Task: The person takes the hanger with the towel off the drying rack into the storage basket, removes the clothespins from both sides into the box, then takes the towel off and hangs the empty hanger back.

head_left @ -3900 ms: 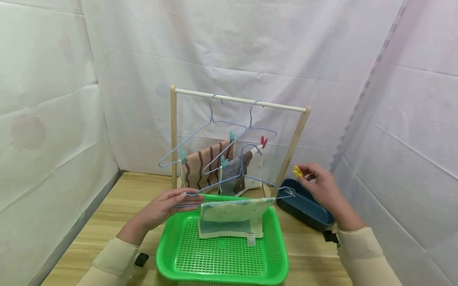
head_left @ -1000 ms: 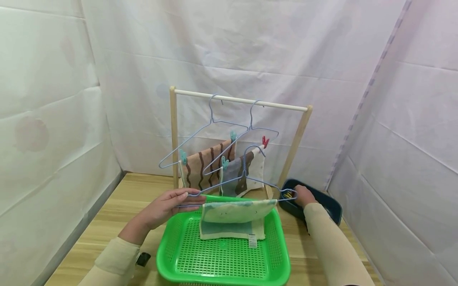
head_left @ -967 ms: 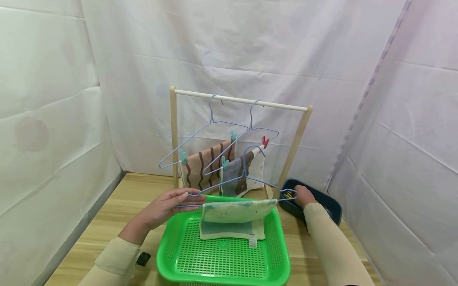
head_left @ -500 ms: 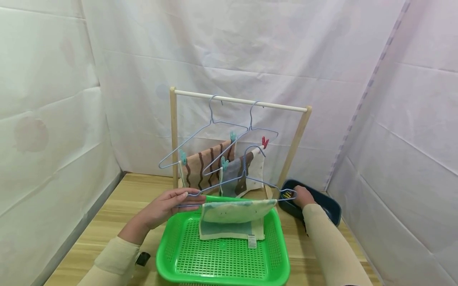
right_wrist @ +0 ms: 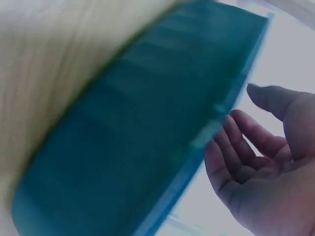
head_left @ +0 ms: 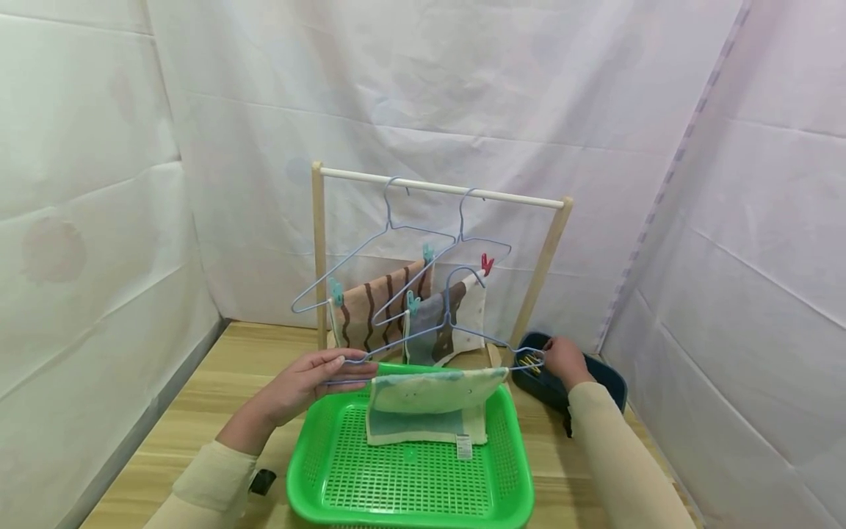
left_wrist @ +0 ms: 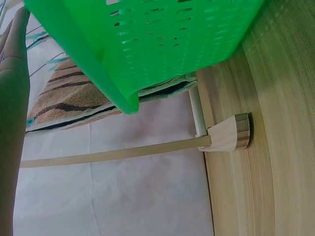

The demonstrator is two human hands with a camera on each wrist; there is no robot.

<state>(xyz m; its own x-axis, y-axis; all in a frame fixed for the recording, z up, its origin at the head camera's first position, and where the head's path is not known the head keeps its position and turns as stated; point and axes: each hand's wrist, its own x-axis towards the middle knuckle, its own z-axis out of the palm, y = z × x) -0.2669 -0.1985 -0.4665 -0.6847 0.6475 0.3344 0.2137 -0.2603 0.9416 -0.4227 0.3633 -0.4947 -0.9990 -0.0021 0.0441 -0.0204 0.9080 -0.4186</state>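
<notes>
My left hand [head_left: 313, 382] pinches the left end of a blue wire clothes hanger [head_left: 447, 319], thumb on the wire and fingers stretched beneath. Over the hanger's lower bar hangs a small pale-green and blue towel [head_left: 429, 397] with a white label, above a green plastic basket [head_left: 410, 507]. My right hand [head_left: 564, 361] is over a dark blue box [head_left: 611, 382], its fingertips right by the hanger's right end. In the right wrist view the right thumb and bent fingers [right_wrist: 238, 147] stand apart beside the box's rim, nothing visible between them. Yellow clothes pegs [head_left: 529, 361] lie in the box.
Behind stands a wooden rack [head_left: 555, 235] with a white rail. Two blue hangers hang there, bearing a brown striped towel [head_left: 373, 316] with teal pegs [head_left: 336, 292] and a grey-white towel [head_left: 463, 316] with one teal and one red peg [head_left: 487, 264]. White curtains surround the table.
Earlier my right hand held a yellow peg above the box; it then reached down into the box and has now risen slightly. The left hand and hanger stay in place.
</notes>
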